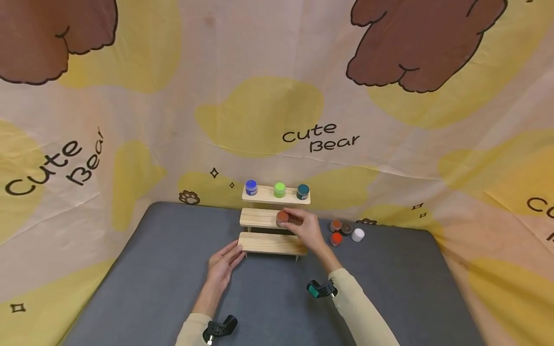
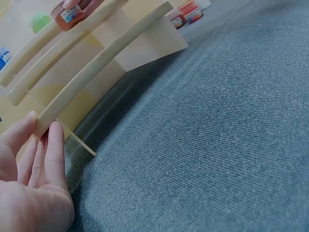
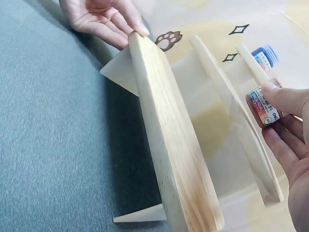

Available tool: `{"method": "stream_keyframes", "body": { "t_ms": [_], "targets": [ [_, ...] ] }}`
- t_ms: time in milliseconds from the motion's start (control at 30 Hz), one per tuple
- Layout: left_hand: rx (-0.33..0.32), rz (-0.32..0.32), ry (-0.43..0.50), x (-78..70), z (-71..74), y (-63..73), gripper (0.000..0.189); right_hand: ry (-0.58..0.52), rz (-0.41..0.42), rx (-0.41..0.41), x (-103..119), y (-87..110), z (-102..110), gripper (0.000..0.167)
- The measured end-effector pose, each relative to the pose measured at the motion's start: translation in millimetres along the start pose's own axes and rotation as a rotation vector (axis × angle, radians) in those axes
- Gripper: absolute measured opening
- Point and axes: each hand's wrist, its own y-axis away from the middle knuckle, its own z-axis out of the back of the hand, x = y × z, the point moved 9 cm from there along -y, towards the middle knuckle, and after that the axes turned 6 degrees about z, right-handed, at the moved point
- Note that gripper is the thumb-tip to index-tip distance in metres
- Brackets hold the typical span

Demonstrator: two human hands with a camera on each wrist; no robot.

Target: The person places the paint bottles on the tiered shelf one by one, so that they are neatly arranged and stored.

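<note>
A three-tier wooden stand (image 1: pixel 272 243) stands at the back of the table. My left hand (image 1: pixel 222 264) pinches the left end of its lowest shelf, thumb on top and fingers beneath, as the left wrist view shows. My right hand (image 1: pixel 308 230) holds a small brown paint jar (image 3: pixel 263 106) between thumb and fingers, at the middle shelf (image 1: pixel 259 217). On the top shelf sit a blue paint jar (image 1: pixel 251 187), a light green jar (image 1: pixel 279 190) and a dark teal jar (image 1: pixel 303 191).
Right of the stand, several jars are grouped on the grey table (image 1: pixel 173 278): an orange-brown jar (image 1: pixel 335 225), a dark brown jar (image 1: pixel 346 228), a red jar (image 1: pixel 335 239) and a white jar (image 1: pixel 358 235). A printed cloth (image 1: pixel 242 115) hangs close behind the stand.
</note>
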Motion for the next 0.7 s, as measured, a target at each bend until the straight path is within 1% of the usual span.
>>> {"method": "stream_keyframes", "body": {
  "t_ms": [33, 100, 267, 333, 467, 633, 700],
  "targets": [
    [0.002, 0.000, -0.004, -0.4, 0.1, -0.1, 0.051, -0.001, 0.005, 0.000, 0, -0.5, -1, 0.047],
    [0.009, -0.001, -0.010, -1.4, -0.4, 0.5, 0.051, -0.003, -0.004, 0.011, 9, -0.4, -3, 0.045],
    [0.016, -0.006, -0.018, -0.2, -1.6, 1.0, 0.050, 0.006, 0.007, 0.023, 8, -0.2, -8, 0.043],
    [0.015, -0.014, -0.017, 0.5, -1.7, 1.6, 0.050, 0.009, 0.018, 0.020, -1, -2.0, -11, 0.043],
    [0.011, -0.026, -0.020, 0.3, -1.1, 2.9, 0.051, 0.006, 0.013, 0.032, 1, -5.7, -19, 0.045],
    [0.017, -0.011, -0.010, 0.0, -1.6, 1.8, 0.050, -0.025, -0.007, 0.053, 2, -9.7, -29, 0.047],
    [0.022, -0.008, -0.011, -0.7, -1.7, 1.1, 0.050, -0.025, -0.002, 0.061, 4, -11.6, -33, 0.046]
  ]
}}
